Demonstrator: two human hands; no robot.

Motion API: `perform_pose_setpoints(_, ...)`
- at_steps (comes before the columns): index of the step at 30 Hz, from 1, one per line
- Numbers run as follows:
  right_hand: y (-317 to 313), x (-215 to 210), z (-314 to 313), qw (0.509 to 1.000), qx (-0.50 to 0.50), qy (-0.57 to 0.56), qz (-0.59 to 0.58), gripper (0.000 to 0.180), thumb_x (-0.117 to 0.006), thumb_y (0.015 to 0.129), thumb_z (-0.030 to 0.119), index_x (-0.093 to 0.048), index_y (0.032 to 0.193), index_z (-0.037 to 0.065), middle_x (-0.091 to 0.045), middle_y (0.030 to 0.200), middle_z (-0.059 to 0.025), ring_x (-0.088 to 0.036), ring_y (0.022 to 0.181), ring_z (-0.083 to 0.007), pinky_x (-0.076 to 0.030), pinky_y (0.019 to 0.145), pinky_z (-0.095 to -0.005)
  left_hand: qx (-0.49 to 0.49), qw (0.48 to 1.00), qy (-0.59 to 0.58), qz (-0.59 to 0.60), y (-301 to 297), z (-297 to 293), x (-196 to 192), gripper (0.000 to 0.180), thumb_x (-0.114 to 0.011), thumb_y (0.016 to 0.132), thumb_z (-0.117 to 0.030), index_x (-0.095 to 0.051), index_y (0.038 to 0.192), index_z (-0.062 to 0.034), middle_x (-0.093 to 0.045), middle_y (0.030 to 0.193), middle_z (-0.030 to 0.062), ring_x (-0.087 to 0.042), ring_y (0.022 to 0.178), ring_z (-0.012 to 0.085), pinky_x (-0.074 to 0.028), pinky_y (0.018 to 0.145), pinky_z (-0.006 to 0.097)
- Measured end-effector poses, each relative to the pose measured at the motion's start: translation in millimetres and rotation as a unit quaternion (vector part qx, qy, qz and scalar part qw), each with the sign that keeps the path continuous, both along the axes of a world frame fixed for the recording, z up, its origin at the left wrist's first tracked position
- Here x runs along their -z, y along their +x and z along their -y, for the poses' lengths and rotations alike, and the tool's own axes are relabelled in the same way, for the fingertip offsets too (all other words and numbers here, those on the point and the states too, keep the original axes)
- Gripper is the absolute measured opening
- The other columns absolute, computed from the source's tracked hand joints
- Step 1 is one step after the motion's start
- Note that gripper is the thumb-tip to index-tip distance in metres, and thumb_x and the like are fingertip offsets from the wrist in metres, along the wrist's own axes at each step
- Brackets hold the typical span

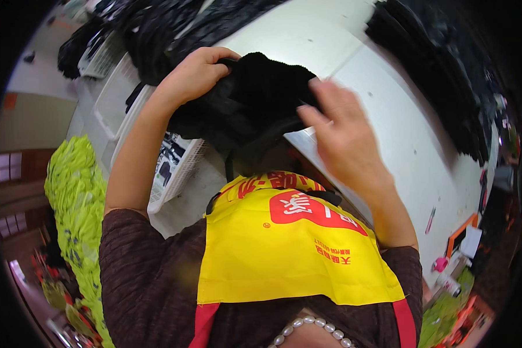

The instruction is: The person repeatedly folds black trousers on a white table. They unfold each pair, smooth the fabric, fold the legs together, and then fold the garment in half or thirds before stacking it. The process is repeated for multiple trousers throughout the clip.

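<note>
A bundle of black knitted fabric (252, 101) is held up over the near edge of the white table (388, 116). My left hand (194, 72) grips its upper left edge, fingers curled into the cloth. My right hand (339, 130) is blurred, with fingers spread, and touches the bundle's right side with its fingertips. Whether it grips the cloth I cannot tell. Below the hands is my yellow apron (290, 249) with red print over a brown sleeved top.
Piles of black fabric lie at the table's far left (156, 29) and along its right side (441, 75). White plastic baskets (174, 168) stand to the left. A heap of yellow-green material (75, 203) is at the lower left. Small items sit at the lower right.
</note>
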State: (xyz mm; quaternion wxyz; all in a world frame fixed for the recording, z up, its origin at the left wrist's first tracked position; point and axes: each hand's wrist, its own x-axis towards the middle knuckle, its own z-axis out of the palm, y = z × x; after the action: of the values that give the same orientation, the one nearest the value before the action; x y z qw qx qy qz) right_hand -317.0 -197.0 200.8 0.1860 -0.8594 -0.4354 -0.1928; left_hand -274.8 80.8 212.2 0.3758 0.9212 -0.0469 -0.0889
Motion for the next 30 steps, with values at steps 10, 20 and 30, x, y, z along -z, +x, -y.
perform_pose_setpoints(10, -16.3, 16.9, -178.0, 0.91, -0.301, -0.28, -0.063, 0.008, -0.052, 0.073, 0.004, -0.057, 0.079, 0.006, -0.058, 0.069, -0.0078, -0.058, 0.071, -0.0203, -0.028, 0.104, -0.0412, -0.22, 0.975, 0.016, 0.039, -62.9, -255.8, -35.1, 0.027, -0.049, 0.074, -0.002, -0.064, 0.097, -0.0015, -0.064, 0.091, 0.0075, -0.059, 0.083, 0.0156, -0.047, 0.079, 0.024)
perform_pose_setpoints(20, -4.5, 10.1, -278.3, 0.984, -0.043, -0.155, -0.073, 0.051, -0.073, 0.066, 0.035, -0.055, 0.103, 0.006, -0.06, 0.083, -0.0103, -0.057, 0.09, -0.0252, -0.02, 0.096, -0.062, -0.278, 0.866, -0.413, -0.045, -109.2, -295.5, -34.8, 0.024, -0.049, 0.079, -0.001, -0.055, 0.103, -0.0012, -0.061, 0.089, 0.0061, -0.06, 0.074, 0.0118, -0.052, 0.067, 0.022)
perform_pose_setpoints(30, -16.1, 17.2, -292.1, 0.952, -0.156, -0.152, -0.216, 0.029, -0.062, 0.071, -0.001, -0.064, 0.098, 0.01, -0.058, 0.085, -0.0077, -0.059, 0.076, -0.0251, -0.048, 0.066, -0.033, -0.164, 0.965, 0.204, -0.001, -126.6, -349.4, -8.9, 0.055, -0.046, 0.07, 0.005, -0.051, 0.123, -0.0104, -0.054, 0.116, 0.0085, -0.056, 0.098, 0.0208, -0.045, 0.088, 0.031)
